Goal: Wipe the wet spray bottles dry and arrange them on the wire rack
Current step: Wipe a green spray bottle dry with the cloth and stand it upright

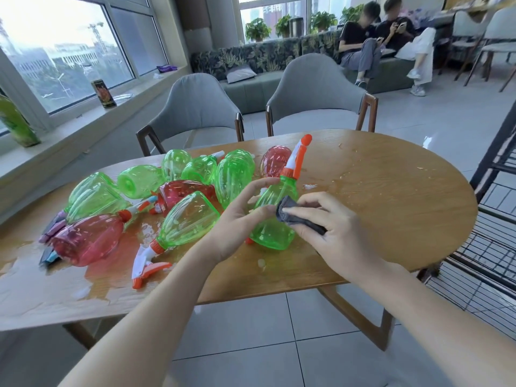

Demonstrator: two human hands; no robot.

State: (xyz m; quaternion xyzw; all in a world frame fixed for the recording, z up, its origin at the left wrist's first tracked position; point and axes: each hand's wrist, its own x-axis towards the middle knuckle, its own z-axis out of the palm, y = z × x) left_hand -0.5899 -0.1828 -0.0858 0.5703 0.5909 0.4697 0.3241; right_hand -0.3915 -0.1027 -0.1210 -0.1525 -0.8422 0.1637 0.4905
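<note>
My left hand (pixel 242 219) grips a green spray bottle (pixel 272 233) with an orange-and-white trigger head, held upright and tilted above the wooden table (pixel 391 208). My right hand (pixel 332 233) presses a dark grey cloth (pixel 293 213) against the bottle's side, fingers curled round the cloth. Several more green bottles (pixel 187 219) and red bottles (pixel 89 241) lie in a heap on the wet left half of the table. The black wire rack (pixel 491 247) stands at the right edge.
Puddles and drops of water cover the table's left and front. Two grey chairs (pixel 195 107) stand behind the table. Folded coloured cloths (pixel 51 230) lie at the heap's left. Two people sit on a sofa far back right.
</note>
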